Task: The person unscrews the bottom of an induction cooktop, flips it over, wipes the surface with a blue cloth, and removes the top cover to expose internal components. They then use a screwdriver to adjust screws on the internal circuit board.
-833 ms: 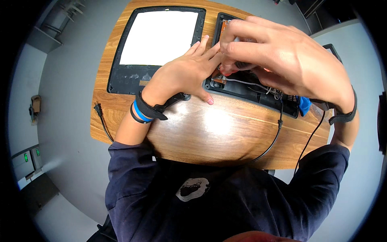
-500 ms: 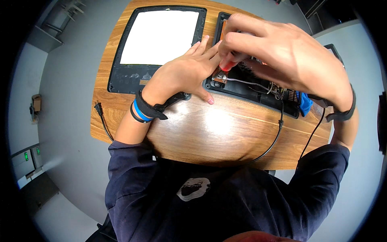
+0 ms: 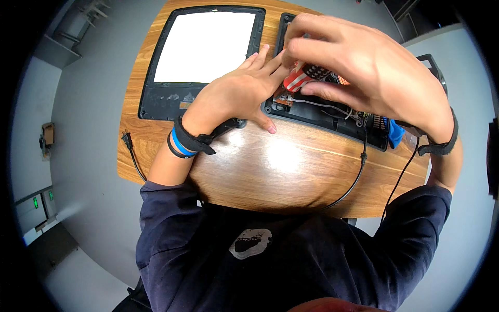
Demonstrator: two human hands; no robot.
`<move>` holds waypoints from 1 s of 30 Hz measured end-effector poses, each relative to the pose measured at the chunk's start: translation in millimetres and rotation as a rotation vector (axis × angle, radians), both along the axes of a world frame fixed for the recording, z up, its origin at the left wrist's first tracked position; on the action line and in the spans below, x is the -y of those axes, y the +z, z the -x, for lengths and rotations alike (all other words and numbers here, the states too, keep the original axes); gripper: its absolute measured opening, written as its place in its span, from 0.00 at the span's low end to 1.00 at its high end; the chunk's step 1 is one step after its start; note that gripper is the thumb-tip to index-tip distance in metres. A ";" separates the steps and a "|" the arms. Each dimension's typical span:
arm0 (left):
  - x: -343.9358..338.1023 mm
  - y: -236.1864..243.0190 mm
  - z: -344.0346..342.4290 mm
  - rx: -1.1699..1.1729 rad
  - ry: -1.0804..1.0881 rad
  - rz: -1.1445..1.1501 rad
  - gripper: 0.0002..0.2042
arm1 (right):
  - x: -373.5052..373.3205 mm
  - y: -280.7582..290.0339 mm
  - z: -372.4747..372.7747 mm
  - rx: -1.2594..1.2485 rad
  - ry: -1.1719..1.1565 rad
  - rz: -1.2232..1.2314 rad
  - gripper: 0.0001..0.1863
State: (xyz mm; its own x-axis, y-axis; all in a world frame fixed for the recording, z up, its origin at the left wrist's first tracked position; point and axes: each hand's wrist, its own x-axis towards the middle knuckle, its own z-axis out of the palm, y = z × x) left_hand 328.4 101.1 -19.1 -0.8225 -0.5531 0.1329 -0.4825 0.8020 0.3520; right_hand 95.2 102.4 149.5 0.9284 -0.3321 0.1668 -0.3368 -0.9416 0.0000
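Observation:
A black open housing (image 3: 325, 118) lies at the right of the table, with an orange-brown circuit board (image 3: 284, 102) and wires inside it. Over its left part, my right hand (image 3: 371, 70) is curled round a screwdriver (image 3: 297, 79) with a red, white and black handle; its tip is out of sight. My left hand (image 3: 234, 93) rests palm down at the housing's left edge, fingers stretched and thumb spread toward the table. Its fingertips lie close to the screwdriver. The right hand covers much of the housing's inside.
A black-framed panel (image 3: 166, 101) with a bright white middle lies on the wooden table (image 3: 234, 171) at the left. A black plug (image 3: 127, 139) hangs over the left edge. A black cord (image 3: 358, 177) runs from the housing toward me, beside a blue cloth (image 3: 396, 135).
My right fingers have shifted round the screwdriver, and more of its striped handle shows between thumb and fingers. My left hand has stayed in place.

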 end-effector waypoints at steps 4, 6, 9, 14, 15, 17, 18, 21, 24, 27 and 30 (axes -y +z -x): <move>-3.9 -7.7 -1.2 0.084 0.075 -0.001 0.73 | -0.3 4.8 3.3 -0.310 -0.286 -0.012 0.19; -1.7 2.5 0.6 0.057 0.025 -0.031 0.73 | 6.5 6.0 3.2 -0.244 -0.127 -0.057 0.21; -1.0 2.9 1.2 0.034 0.005 0.008 0.71 | 19.4 -5.2 11.5 0.010 0.106 -0.090 0.21; 1.0 0.4 -1.2 0.055 0.019 -0.014 0.67 | 2.0 2.7 7.7 -0.248 -0.247 -0.075 0.21; 2.0 2.7 -0.8 0.060 0.015 -0.029 0.67 | 0.8 3.4 8.2 -0.325 -0.328 -0.060 0.21; 4.5 3.4 -2.3 0.038 -0.001 -0.035 0.63 | 1.8 2.5 10.8 -0.265 -0.165 0.048 0.20; 8.0 2.4 -4.4 0.012 -0.014 -0.024 0.59 | 2.5 1.5 11.7 -0.233 -0.079 0.103 0.19; 3.9 18.1 -4.5 0.005 0.005 0.003 0.47 | 0.8 -5.3 15.5 -0.152 0.009 0.242 0.17; 3.6 33.9 -6.6 0.012 -0.023 0.026 0.31 | -2.3 -7.1 15.9 -0.163 -0.011 0.248 0.15; 0.1 36.1 -4.0 -0.033 -0.007 -0.034 0.19 | -9.1 1.1 11.9 -0.214 -0.023 0.258 0.13; -0.3 34.6 0.1 -0.077 -0.009 -0.002 0.14 | -7.6 -0.8 12.8 -0.183 0.011 0.263 0.11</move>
